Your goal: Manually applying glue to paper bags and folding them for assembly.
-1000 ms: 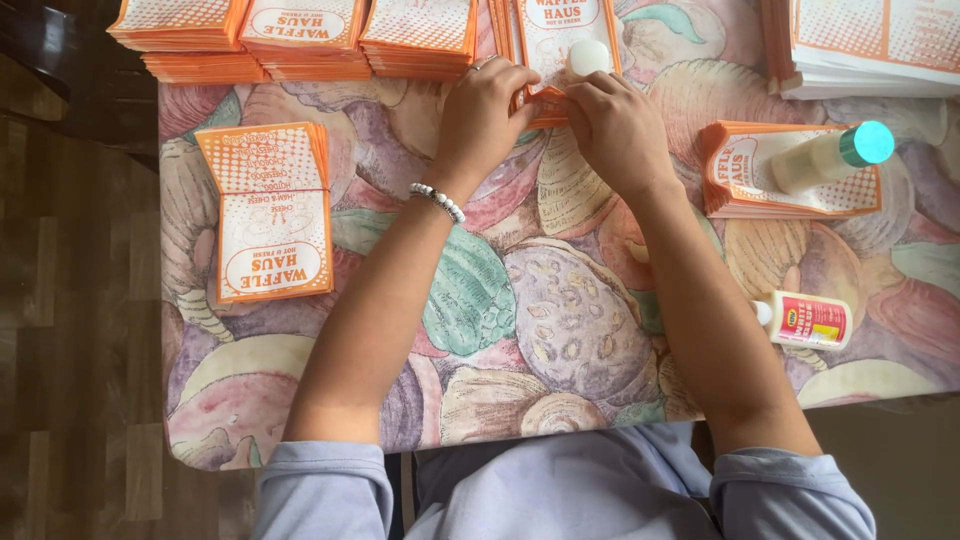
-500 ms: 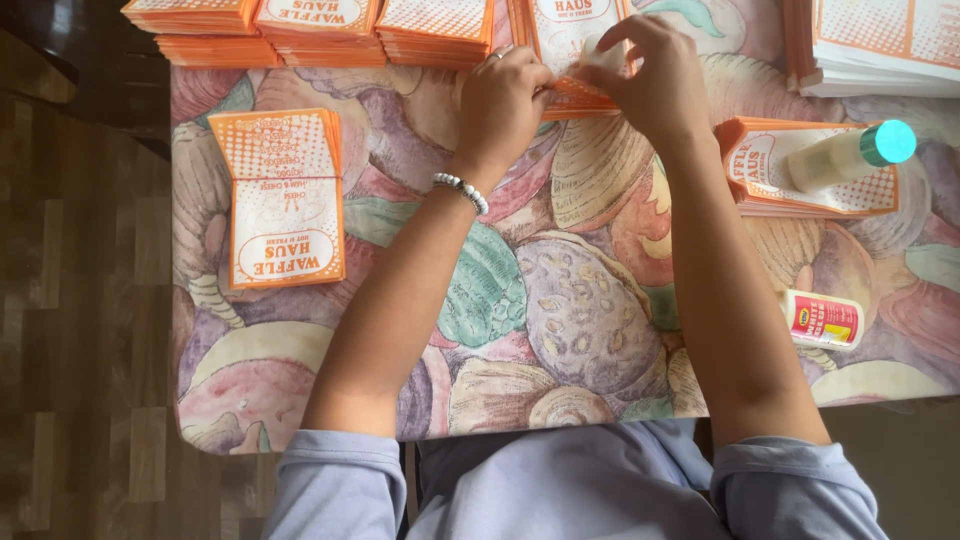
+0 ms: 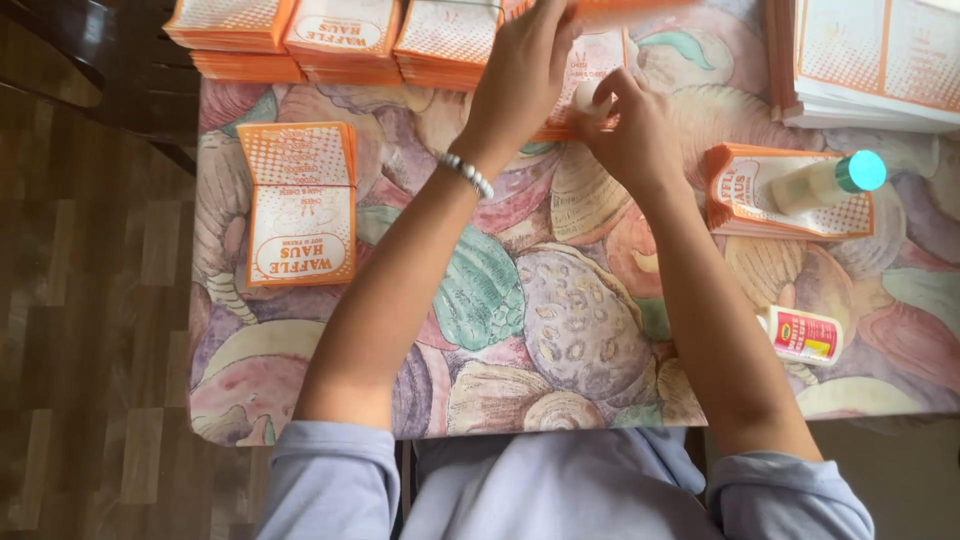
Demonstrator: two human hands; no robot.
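Both my hands work on one flat orange-and-white printed paper carton (image 3: 600, 62) at the far middle of the table. My left hand (image 3: 520, 75), with a beaded bracelet (image 3: 468, 173) on its wrist, grips the carton's far flap and lifts it toward the top of the view. My right hand (image 3: 630, 135) has its fingers curled on the carton's near edge, pinning it to the patterned tablecloth (image 3: 560, 320). The hands hide much of the carton.
A folded carton (image 3: 298, 205) lies at the left. Stacks of folded cartons (image 3: 340, 35) line the far edge, with flat sheets (image 3: 880, 60) far right. A teal-capped glue bottle (image 3: 825, 182) rests on a small stack, a red-labelled bottle (image 3: 805, 335) nearer. Wood floor lies left of the table.
My left hand has risen toward the far edge, pulling the flap up. My right hand has shifted slightly nearer and stays on the carton. The view has drifted a little.
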